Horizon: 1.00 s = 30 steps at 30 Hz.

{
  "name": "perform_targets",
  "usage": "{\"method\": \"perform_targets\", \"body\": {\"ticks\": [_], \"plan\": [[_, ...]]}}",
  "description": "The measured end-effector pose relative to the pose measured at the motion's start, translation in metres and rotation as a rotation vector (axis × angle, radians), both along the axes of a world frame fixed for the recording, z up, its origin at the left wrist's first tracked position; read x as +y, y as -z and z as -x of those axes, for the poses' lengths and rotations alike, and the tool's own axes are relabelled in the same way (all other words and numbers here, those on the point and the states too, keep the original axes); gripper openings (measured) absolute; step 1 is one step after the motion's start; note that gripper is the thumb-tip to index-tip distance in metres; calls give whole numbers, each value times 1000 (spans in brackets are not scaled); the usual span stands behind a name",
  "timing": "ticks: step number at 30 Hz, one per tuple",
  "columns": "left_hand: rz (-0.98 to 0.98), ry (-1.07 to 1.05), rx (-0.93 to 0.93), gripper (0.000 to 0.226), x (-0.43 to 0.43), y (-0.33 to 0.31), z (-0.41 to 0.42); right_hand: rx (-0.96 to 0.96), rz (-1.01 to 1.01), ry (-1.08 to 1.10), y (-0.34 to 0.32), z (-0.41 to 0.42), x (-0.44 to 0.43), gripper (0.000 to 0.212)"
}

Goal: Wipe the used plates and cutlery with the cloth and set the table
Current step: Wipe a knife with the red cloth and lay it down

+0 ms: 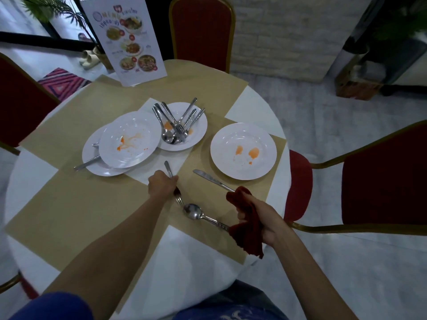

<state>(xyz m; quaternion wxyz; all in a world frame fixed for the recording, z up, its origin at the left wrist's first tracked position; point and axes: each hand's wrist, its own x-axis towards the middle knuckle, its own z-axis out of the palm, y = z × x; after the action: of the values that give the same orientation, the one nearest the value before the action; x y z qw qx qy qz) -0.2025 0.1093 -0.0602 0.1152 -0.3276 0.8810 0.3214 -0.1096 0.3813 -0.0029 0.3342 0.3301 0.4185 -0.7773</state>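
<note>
My left hand (pixel 161 184) grips a fork (pixel 169 172) by its middle, tines pointing toward me, over the near placemat. My right hand (pixel 261 215) holds a dark red cloth (pixel 248 229), and a knife (pixel 212 180) and a spoon (pixel 196 212) stick out of that cloth. A white plate with orange sauce stains (pixel 243 151) lies to the right. Two stacked stained plates (pixel 129 139) lie to the left, with a utensil's handle (pixel 86 163) poking out from between them. Behind them a plate (pixel 198 132) carries several spoons and forks (pixel 175 125).
The round table has a white cloth (pixel 196 262) and tan placemats (pixel 76 204). A standing menu card (pixel 126 40) is at the far side. Red chairs with gold frames stand at the back (pixel 202 31), right (pixel 383 181) and left (pixel 20 105).
</note>
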Motion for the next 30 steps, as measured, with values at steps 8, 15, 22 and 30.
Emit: {"method": "perform_targets", "body": {"ticks": [8,15,22,30], "plan": [[-112,-5,82,20,-32,-15,4,-121,223,267,7,-3,6,52],[-738,-79,198,10,-16,-100,-49,-57,290,143,-25,8,-57,58],[-594,-96,335,15,0,-108,-82,265,47,-267,-60,-8,-134,39],[-626,-115,282,14,-18,-116,-93,569,-328,-459,-77,-28,-147,17]]}}
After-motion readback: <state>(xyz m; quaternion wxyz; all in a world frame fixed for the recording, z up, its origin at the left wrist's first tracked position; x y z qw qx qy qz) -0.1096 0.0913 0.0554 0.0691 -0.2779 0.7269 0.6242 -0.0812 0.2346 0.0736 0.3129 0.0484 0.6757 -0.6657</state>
